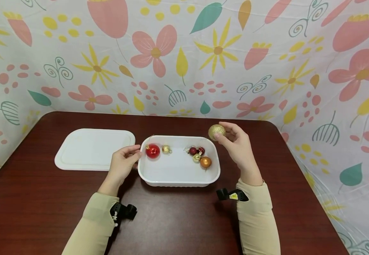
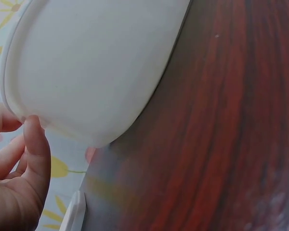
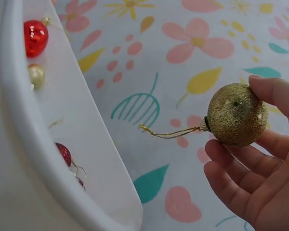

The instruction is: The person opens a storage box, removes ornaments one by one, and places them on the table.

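A gold glitter Christmas ball (image 1: 217, 132) with a thin gold loop is pinched by my right hand (image 1: 236, 147), just outside the right end of a white plastic container (image 1: 171, 177). In the right wrist view the ball (image 3: 237, 115) sits between thumb and fingers, its loop hanging free. My left hand (image 1: 122, 164) pinches the container's left rim, thumb against the wall in the left wrist view. Inside lie a shiny red ball (image 1: 152, 151) and a small gold ball (image 1: 166, 149) at the left; an orange ball (image 1: 205, 162) and several small dark red and gold balls (image 1: 193, 151) at the right.
A white lid (image 1: 91, 148) lies flat on the dark wood table (image 1: 178, 219), left of the container. Behind the table hangs a flower-patterned cloth (image 1: 184, 71), which also comes down on both sides. Black cameras (image 1: 125, 211) are strapped to the wrists.
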`<state>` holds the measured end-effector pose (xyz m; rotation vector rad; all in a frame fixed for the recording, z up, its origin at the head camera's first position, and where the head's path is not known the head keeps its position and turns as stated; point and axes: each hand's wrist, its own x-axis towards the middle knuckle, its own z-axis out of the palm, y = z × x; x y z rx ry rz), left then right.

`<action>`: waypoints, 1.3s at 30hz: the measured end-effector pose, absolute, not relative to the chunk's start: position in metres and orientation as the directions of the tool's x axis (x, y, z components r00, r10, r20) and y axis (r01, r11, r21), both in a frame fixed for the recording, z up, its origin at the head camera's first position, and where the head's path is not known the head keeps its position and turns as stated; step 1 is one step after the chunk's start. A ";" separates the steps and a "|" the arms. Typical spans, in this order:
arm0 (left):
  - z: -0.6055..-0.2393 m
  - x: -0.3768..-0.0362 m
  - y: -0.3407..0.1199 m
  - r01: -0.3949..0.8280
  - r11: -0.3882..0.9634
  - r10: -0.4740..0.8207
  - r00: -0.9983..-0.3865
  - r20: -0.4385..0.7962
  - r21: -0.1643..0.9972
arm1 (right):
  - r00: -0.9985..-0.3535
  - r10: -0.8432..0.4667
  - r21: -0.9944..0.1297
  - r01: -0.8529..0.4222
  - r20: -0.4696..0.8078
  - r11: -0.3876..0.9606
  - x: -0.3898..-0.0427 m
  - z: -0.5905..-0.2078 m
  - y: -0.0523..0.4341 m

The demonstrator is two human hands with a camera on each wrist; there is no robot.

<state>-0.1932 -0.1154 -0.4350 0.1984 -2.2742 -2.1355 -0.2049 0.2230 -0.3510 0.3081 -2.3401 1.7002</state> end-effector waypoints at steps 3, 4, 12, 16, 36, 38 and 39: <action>-0.435 -0.193 -0.116 -0.079 0.059 -0.106 -0.992 -0.072 0.995 | -0.953 -0.025 -0.904 -0.295 0.303 0.309 -0.206 -0.352 0.228; -0.435 -0.193 -0.116 -0.077 0.060 -0.106 -0.992 -0.070 0.995 | -0.954 -0.023 -0.905 -0.292 0.300 0.310 -0.206 -0.352 0.229; -0.434 -0.193 -0.119 -0.071 0.063 -0.114 -0.991 -0.063 0.996 | -0.961 -0.013 -0.906 -0.266 0.277 0.330 -0.207 -0.352 0.237; -0.434 -0.194 -0.121 -0.078 0.071 -0.116 -0.991 -0.069 0.994 | -0.962 -0.011 -0.900 -0.260 0.274 0.349 -0.208 -0.354 0.241; -0.433 -0.193 -0.125 -0.093 0.100 -0.125 -0.989 -0.080 0.991 | -0.981 0.010 -0.793 -0.152 0.195 0.591 -0.218 -0.369 0.260; -0.433 -0.194 -0.125 -0.093 0.099 -0.125 -0.989 -0.081 0.991 | -0.982 0.015 -0.781 -0.140 0.187 0.609 -0.219 -0.371 0.262; -0.433 -0.193 -0.125 -0.094 0.101 -0.125 -0.989 -0.081 0.990 | -0.983 0.018 -0.774 -0.134 0.184 0.619 -0.220 -0.372 0.262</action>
